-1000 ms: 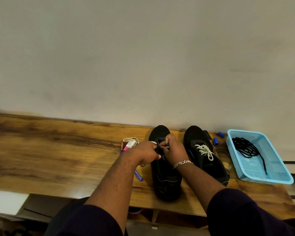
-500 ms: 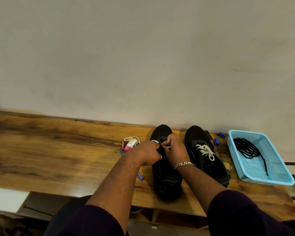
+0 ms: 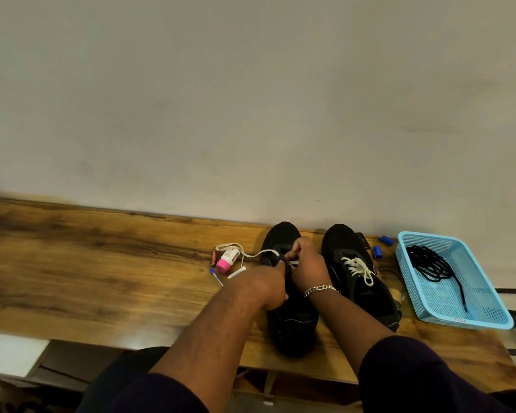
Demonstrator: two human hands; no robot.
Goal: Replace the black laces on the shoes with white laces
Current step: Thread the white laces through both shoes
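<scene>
Two forearms reach forward over the table (image 3: 102, 281) edge, and the hands meet close together over the left shoe (image 3: 292, 320). Left hand (image 3: 265, 286) and right hand (image 3: 309, 265) each pinch the white lace (image 3: 251, 254) near the front eyelets (exact holes hidden). Best to keep the tip straight and draw both ends even before crossing. Right shoe (image 3: 358, 278) is already laced white. Farther right, black laces (image 3: 429, 263) lie in the basket (image 3: 474, 320).

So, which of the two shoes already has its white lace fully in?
The right shoe, next to the blue basket; its white lace is tied. On the left shoe both hands work on a loose white lace.
</scene>
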